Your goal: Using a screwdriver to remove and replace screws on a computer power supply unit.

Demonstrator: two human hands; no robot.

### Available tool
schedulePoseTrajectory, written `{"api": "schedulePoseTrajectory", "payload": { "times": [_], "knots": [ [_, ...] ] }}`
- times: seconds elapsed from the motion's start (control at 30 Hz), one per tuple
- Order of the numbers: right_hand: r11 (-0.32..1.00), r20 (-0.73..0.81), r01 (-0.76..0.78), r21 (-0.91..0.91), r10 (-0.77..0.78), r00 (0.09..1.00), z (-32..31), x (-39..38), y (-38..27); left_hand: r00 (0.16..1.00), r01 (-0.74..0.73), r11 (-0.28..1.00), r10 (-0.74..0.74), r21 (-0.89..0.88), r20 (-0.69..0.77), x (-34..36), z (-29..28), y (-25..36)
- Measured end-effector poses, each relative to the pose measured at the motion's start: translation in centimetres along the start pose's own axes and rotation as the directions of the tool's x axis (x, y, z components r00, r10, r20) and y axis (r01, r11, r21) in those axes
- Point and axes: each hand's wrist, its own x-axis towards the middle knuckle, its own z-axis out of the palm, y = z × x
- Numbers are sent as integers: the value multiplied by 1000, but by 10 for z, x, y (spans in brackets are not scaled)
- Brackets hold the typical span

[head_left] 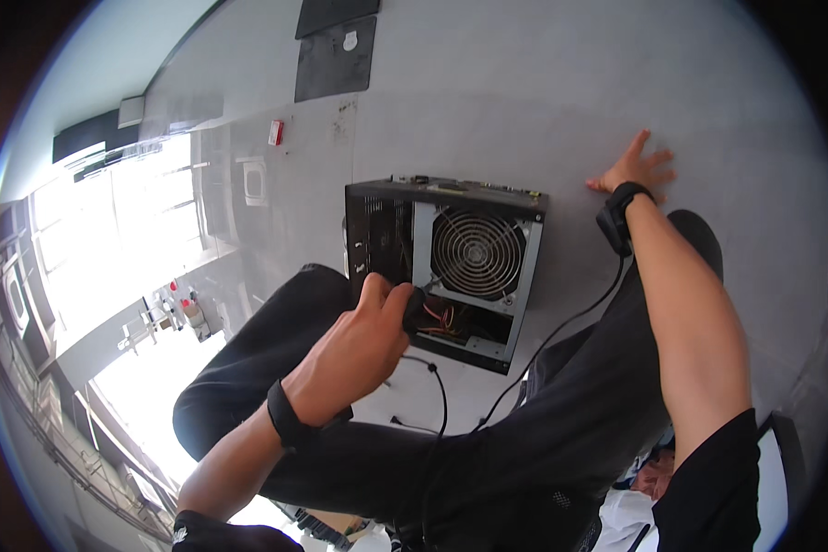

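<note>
A black computer case stands on the grey floor between my legs, with one face open towards me. It shows a round wire fan grille in a pale metal frame, and red, orange and yellow wires below. My left hand is closed around a black-handled screwdriver at the case's near left. Its thin end points at the grille's lower left corner; whether it touches a screw is hard to tell. My right hand rests on the floor right of the case, fingers spread, holding nothing.
Black cables run from my wrist bands across my lap. My bent legs flank the case. A small red box and dark flat panels lie beyond it to the left. Bright windows are at far left.
</note>
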Motion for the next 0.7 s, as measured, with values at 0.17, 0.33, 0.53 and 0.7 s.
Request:
{"api": "schedulePoseTrajectory", "payload": {
  "times": [0.17, 0.33, 0.53, 0.7],
  "knots": [
    [1000, -23, 0, 23, 1, 1000, 5, 5, 1, 999, -2, 998, -1, -67, -45, 6, 3, -6],
    [1000, -23, -24, 1, 24, 999, 14, 14, 0, 984, 172, 984, -170, 43, -60, 11, 9, -1],
    [1000, -82, 5, -29, -7, 997, 28, 29, 4, 963, -20, 976, 77, 219, -258, 7, 18, -4],
    [998, -123, 61, -20, -63, 990, 36, 45, 14, 977, -128, 964, 163, 233, -139, 8, 25, -12]
  ]
}}
